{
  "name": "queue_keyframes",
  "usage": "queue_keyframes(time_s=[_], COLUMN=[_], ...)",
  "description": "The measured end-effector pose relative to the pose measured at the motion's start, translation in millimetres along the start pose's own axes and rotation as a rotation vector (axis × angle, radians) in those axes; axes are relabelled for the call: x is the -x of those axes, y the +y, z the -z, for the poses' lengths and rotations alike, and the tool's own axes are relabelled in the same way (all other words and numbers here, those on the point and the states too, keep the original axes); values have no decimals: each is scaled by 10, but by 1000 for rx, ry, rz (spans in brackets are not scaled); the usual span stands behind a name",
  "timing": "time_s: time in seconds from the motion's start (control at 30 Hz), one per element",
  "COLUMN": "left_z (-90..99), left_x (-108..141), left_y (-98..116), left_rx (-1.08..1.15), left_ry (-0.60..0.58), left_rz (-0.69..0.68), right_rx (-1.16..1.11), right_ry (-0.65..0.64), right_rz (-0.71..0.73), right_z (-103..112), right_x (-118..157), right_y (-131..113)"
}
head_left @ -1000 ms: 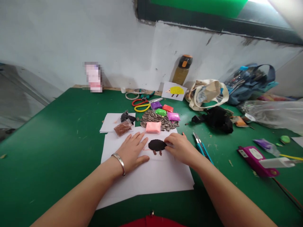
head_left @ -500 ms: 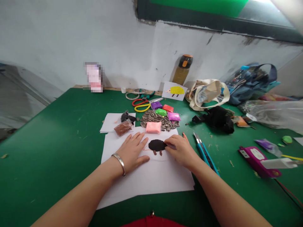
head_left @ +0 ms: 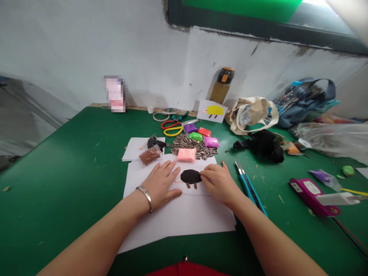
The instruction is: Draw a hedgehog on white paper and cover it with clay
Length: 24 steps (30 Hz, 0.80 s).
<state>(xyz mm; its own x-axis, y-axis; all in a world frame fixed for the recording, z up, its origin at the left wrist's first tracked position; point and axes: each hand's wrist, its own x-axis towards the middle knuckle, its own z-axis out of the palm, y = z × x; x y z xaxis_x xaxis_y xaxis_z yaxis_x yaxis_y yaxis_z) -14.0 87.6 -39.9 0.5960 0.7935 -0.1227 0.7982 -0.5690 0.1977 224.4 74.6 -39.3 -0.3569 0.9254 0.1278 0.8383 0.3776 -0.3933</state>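
Observation:
My left hand [head_left: 161, 182] lies flat with fingers spread on the white paper [head_left: 178, 218], left of a hedgehog-like picture. The picture has a flat black clay oval [head_left: 190, 176] for its body, brown clay legs [head_left: 191, 186] and a drawn outline at its left end. At the oval's right edge, the bent thumb and fingers of my right hand [head_left: 220, 182] are pinched together against the black clay. Some of that edge is hidden by the fingertips. Just beyond the hands sit a pink clay pack [head_left: 186, 155], a brown clay pack [head_left: 150, 155] and striped sunflower seeds [head_left: 184, 142].
A blue utility knife [head_left: 250, 188] lies right of the paper. Scissors [head_left: 174, 129] and several coloured clay packs are behind the seeds. A yellow hedgehog card [head_left: 212, 111] leans by a bottle [head_left: 222, 86]. Farther right are a cloth bag [head_left: 253, 115] and a magenta glue-gun-like device [head_left: 312, 195].
Both hands stay in nearly the same places. The right fingertips shift very slightly along the right edge of the black clay.

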Motion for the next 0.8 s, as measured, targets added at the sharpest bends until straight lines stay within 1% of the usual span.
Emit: queue_keyframes(time_s=[0.1,0.23,0.4,0.5,0.6,0.8], left_z=[-5,-22,-41,-41,-29,-24], left_x=[-1,9,22,22,19,19], left_y=[-1,-9,-17,-12,0,12], left_rx=[-20,-10,0,-4,-12,-62], left_ry=[0,20,40,40,37,25], left_rz=[-1,-11,-33,-26,-27,-29], right_rx=[6,3,37,74,106,178], right_ry=[42,-20,-11,22,14,0], right_rz=[63,167,164,214,285,292], right_z=[-1,-21,-33,-36,-45,-61], right_x=[5,-2,-6,-14,-22,7], right_y=[-47,-76,-125,-209,-278,-286])
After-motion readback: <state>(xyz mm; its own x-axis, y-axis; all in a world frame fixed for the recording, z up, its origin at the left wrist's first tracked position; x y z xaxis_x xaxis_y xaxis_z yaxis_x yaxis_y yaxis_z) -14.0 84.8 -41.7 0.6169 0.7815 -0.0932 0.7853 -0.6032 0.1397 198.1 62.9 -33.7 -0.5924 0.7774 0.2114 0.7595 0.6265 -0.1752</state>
